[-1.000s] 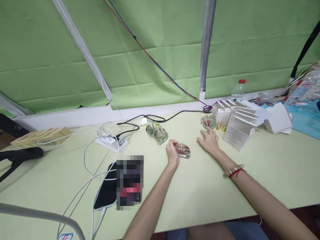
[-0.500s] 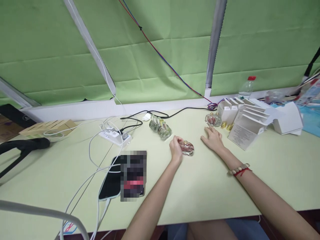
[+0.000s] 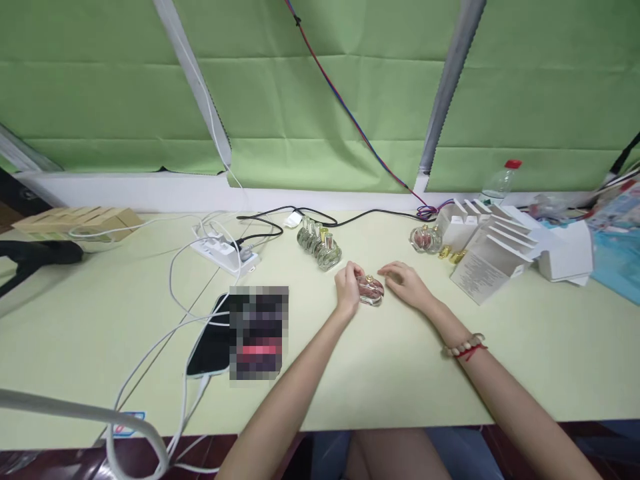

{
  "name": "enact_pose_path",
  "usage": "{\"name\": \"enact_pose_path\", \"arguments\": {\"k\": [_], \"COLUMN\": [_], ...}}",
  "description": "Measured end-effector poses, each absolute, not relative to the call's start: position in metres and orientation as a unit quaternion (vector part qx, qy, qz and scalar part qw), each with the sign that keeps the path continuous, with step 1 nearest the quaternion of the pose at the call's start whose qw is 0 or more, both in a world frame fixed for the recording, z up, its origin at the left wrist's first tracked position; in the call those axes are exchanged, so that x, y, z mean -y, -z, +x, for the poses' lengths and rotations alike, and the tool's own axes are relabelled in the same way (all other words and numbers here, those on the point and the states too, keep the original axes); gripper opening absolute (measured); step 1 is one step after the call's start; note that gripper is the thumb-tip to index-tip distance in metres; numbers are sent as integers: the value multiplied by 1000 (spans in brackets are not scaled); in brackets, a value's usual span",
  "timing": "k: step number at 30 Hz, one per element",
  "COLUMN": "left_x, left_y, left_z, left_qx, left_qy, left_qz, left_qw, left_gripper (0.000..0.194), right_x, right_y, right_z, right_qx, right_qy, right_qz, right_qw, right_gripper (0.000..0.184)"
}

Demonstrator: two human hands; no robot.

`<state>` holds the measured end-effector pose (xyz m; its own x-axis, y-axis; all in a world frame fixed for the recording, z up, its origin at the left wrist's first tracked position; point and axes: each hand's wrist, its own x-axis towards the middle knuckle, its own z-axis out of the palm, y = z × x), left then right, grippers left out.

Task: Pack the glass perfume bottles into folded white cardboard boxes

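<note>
My left hand is closed around the left side of a low, rounded glass perfume bottle, clear and pinkish with a gold neck; I cannot tell whether it is one bottle or several pressed together. Just right of it, my right hand hovers with fingers loosely bent and apart, fingertips close to the gold neck but holding nothing. Beyond my left hand stands a row of greenish glass bottles with shiny tops. Similar pinkish bottles stand farther back at the right, beside small gold caps.
White cartons stand at the right, with a red-capped water bottle behind. At the left are a power strip, loose white cables, a phone beside a blurred-out patch, and tan boxes. A green curtain hangs behind the table.
My right hand has moved left from near the gold caps to beside the perfume bottle. My left hand keeps its hold on the bottle. The view has shifted slightly.
</note>
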<state>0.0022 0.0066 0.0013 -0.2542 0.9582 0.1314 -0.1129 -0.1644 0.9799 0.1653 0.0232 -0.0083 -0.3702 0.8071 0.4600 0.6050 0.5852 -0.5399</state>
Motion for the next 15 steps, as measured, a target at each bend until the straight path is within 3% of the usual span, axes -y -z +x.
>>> {"name": "enact_pose_path", "arguments": {"k": [9,15], "left_x": [-14,-7], "left_y": [4,4], "left_z": [-6,-12], "left_qx": [-484,-532], "left_qy": [-630,-541], "left_qz": [473,520], "left_qw": [381,392], "left_gripper": [40,36], "right_x": [-12,-8], "right_y": [5,-21], "right_z": [155,160], "right_qx": [847,780], "right_qy": [-118,-78], "right_qz": [-409,-430], "right_qw": [318,448], "right_gripper": [20,21]}}
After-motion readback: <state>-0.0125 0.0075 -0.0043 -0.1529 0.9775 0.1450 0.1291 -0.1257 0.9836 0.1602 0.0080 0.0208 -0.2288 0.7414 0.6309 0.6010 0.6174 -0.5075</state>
